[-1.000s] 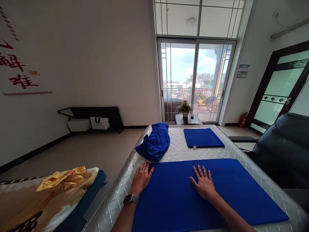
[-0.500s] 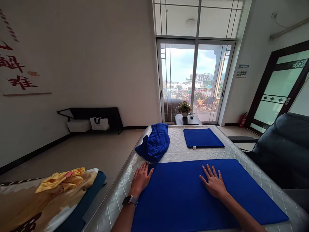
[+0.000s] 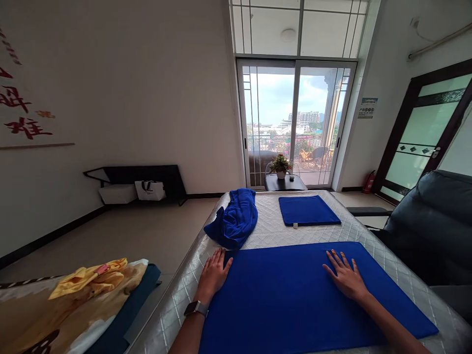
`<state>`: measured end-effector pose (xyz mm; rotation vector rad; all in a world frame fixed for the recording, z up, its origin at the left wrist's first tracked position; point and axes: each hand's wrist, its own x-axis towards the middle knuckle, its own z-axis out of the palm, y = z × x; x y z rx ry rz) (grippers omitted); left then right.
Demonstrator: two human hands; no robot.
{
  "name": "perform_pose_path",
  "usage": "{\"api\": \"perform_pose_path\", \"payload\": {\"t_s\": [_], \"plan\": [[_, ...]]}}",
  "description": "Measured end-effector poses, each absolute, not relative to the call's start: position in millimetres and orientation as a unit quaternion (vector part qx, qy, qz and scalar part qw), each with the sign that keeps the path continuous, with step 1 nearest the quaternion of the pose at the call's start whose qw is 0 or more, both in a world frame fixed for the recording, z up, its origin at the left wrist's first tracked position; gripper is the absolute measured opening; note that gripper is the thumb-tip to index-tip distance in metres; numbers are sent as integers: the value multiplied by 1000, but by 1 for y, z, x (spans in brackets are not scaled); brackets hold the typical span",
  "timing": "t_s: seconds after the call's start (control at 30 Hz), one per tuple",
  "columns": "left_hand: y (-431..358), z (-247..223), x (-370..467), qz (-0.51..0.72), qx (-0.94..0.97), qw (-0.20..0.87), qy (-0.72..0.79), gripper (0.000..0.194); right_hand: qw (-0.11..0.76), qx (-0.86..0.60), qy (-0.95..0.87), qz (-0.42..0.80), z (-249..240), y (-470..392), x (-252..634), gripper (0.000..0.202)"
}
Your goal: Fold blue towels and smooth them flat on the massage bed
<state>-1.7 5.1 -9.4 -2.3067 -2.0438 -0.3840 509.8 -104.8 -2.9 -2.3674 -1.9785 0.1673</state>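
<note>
A large blue cloth (image 3: 280,300) lies spread flat on the quilted mattress (image 3: 265,216). At its far left corner rests my left hand (image 3: 214,273), fingers stretched out, partly on the mattress; a watch (image 3: 195,308) is on that wrist. My right hand (image 3: 346,275) lies flat with spread fingers on the right part of the cloth. Just beyond my left hand sits a crumpled blue cloth (image 3: 238,219). Farther back, a folded blue cloth (image 3: 309,210) with a small white tag lies flat.
At the lower left are patterned bedding (image 3: 92,314) and a yellow cloth (image 3: 88,280). A black armchair (image 3: 435,231) stands along the right side. Beyond the mattress's far end is a small table (image 3: 284,184) bearing a potted plant (image 3: 280,167), before glass sliding doors.
My right hand has slid rightward across the large blue cloth. My left hand stays at the cloth's left corner. The view has shifted slightly.
</note>
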Motion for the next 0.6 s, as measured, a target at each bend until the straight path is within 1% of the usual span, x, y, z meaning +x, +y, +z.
{"api": "perform_pose_path", "payload": {"t_s": [0.17, 0.27, 0.4, 0.6], "plan": [[3, -6, -1, -130, -742, 19, -657, 67, 18, -778, -626, 48, -9, -105, 539, 83], [1, -3, 0, -126, -740, 10, -661, 68, 20, -783, -620, 45, -15, -103, 557, 84], [0, 0, 0, -115, -742, 0, -661, 71, 18, -787, -616, 38, -23, -99, 580, 82], [1, -3, -1, -127, -747, 12, -652, 72, 21, -801, -597, 40, -32, -95, 608, 81]]}}
